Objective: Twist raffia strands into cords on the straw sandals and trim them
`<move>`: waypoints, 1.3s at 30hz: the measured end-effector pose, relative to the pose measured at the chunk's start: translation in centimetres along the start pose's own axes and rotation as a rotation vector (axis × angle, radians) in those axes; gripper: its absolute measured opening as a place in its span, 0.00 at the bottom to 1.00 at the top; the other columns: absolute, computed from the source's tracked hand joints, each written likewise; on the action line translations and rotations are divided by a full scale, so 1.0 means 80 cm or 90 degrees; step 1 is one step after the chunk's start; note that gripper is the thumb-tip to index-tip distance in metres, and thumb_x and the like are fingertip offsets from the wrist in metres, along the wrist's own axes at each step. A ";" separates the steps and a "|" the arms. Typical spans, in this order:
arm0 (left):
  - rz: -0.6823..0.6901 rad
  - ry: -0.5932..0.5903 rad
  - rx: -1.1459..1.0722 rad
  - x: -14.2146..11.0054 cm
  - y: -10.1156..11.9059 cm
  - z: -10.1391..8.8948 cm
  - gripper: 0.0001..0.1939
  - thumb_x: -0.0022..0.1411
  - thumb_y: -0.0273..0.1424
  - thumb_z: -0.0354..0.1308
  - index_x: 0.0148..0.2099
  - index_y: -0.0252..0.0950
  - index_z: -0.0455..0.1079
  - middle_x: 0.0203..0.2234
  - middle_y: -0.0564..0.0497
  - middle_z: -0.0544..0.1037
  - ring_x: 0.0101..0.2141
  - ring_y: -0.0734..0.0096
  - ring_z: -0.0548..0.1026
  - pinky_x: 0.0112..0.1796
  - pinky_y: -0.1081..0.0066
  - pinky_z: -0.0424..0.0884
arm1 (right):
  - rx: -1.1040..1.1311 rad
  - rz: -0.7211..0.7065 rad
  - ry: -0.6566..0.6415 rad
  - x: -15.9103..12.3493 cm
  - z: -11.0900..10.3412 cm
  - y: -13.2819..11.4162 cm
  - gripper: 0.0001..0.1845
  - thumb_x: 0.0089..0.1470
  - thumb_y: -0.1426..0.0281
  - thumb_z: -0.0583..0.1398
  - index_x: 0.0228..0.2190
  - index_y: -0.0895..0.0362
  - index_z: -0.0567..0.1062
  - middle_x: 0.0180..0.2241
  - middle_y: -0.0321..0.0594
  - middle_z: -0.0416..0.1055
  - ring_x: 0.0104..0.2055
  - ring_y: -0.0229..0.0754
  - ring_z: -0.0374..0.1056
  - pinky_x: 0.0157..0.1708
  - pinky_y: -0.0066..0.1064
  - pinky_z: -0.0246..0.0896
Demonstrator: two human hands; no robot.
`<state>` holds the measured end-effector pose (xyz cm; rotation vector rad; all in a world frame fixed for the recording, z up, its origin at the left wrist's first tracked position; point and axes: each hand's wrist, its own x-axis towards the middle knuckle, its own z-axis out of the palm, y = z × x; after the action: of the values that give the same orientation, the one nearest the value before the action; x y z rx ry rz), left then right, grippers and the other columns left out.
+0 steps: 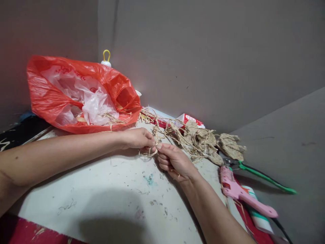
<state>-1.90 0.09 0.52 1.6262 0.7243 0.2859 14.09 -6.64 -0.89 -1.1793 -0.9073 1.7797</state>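
Beside the red bag [42, 96], our left hand [138, 138] and right hand [177, 164] pinch thin straw [151, 155] between closed fingers [166, 149]; woven straw pieces [203, 137] lie right of the bag.

The fingers [166, 150] partly hide the fibre cord [156, 131].

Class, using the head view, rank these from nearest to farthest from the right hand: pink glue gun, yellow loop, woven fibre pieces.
1. Woven fibre pieces: just beyond the right hand.
2. Pink glue gun: to the hand's right.
3. Yellow loop: far left, behind the red bag.
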 end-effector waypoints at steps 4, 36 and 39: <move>0.016 0.023 0.165 -0.003 0.003 -0.010 0.06 0.53 0.29 0.53 0.27 0.33 0.68 0.18 0.57 0.66 0.21 0.78 0.60 0.25 0.75 0.56 | -0.023 0.022 -0.050 0.001 -0.010 -0.002 0.14 0.49 0.64 0.64 0.23 0.60 0.67 0.13 0.22 0.43 0.14 0.25 0.34 0.12 0.18 0.31; -0.147 -0.018 -0.307 -0.002 0.004 0.008 0.06 0.53 0.20 0.55 0.26 0.27 0.71 0.17 0.53 0.71 0.15 0.85 0.61 0.18 0.79 0.55 | -0.048 0.048 -0.099 0.003 -0.019 -0.003 0.13 0.49 0.65 0.63 0.24 0.59 0.66 0.13 0.22 0.45 0.14 0.25 0.35 0.11 0.19 0.30; -0.171 0.007 -0.281 -0.002 0.006 0.010 0.06 0.51 0.20 0.55 0.24 0.28 0.71 0.16 0.54 0.70 0.14 0.85 0.59 0.17 0.79 0.53 | -0.065 0.044 -0.086 0.003 -0.017 -0.003 0.13 0.48 0.64 0.64 0.24 0.58 0.65 0.13 0.22 0.46 0.14 0.26 0.36 0.11 0.19 0.30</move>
<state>-1.43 -0.63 0.88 1.0983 0.8137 0.2394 15.37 -6.13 -1.23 -1.1773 -1.0591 1.9061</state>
